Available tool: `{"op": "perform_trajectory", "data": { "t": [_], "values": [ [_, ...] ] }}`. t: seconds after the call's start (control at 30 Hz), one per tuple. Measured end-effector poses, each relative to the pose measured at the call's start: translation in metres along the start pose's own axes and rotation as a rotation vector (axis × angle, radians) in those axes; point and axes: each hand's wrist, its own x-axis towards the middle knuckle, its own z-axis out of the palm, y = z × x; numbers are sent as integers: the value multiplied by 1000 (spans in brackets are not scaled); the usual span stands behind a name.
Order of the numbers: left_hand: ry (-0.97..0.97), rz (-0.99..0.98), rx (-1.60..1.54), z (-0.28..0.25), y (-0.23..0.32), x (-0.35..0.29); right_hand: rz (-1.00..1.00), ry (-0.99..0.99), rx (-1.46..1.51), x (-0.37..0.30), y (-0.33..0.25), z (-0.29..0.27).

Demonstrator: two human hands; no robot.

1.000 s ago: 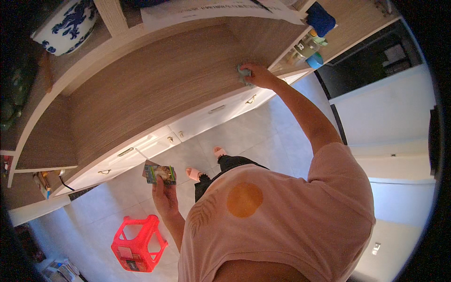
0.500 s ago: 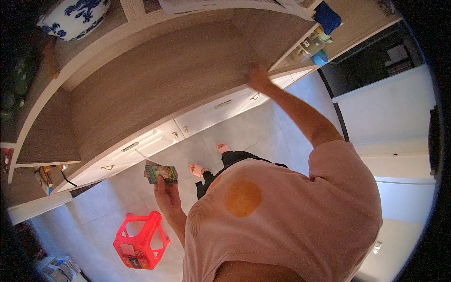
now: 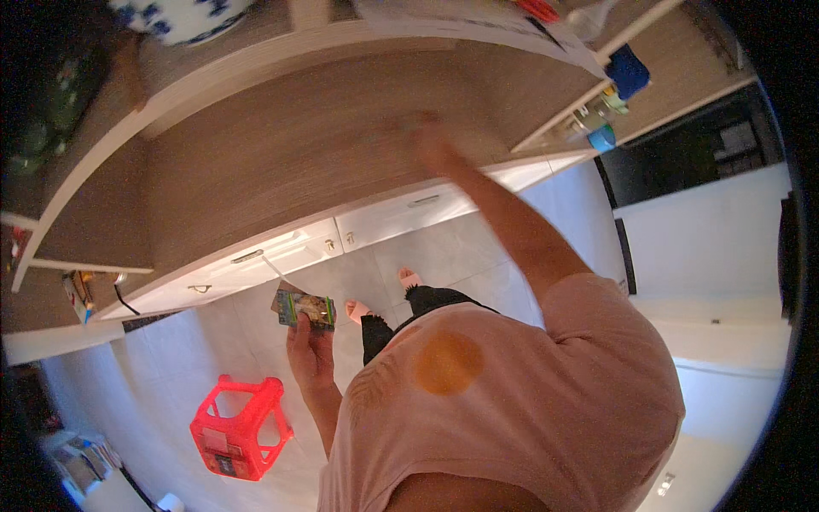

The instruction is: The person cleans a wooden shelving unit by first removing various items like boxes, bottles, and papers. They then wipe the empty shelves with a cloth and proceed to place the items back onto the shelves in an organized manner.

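My left hand [image 3: 311, 354] is closed on a small printed packet [image 3: 309, 311], dark with green edging and a picture, the thumb across its front. A brownish flat piece sticks out behind the packet, with a thin white strip rising from it; I cannot make out what these are. My right hand [image 3: 433, 147] is over the wooden shelf surface [image 3: 256, 162] of the cabinet, arm stretched forward. Motion smears its fingers, so whether it holds anything is not visible.
A red plastic stool [image 3: 241, 427] with flat items on it stands on the tiled floor at lower left. White drawers [image 3: 281, 256] run below the shelf. A blue-and-white porcelain vessel [image 3: 183, 19], a blue-lidded jar [image 3: 601, 137] and a paper sheet [image 3: 478, 30] lie around the upper cabinet.
My right hand has moved left across the shelf, away from its right front edge. My left hand still holds the packet. The whole view has shifted slightly.
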Motion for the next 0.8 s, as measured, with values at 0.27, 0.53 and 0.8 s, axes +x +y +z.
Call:
{"op": "perform_trajectory", "data": {
  "t": [0.27,0.53,0.8],
  "values": [
    [217,86,-92,-44,-7,-25,268,104,-299,76,31,-11],
    [264,104,-111,-25,-6,-28,-421,-99,109,70,-144,57],
    [183,150,-171,-44,-8,-21,272,68,-506,49,89,-77]
  ]
}}
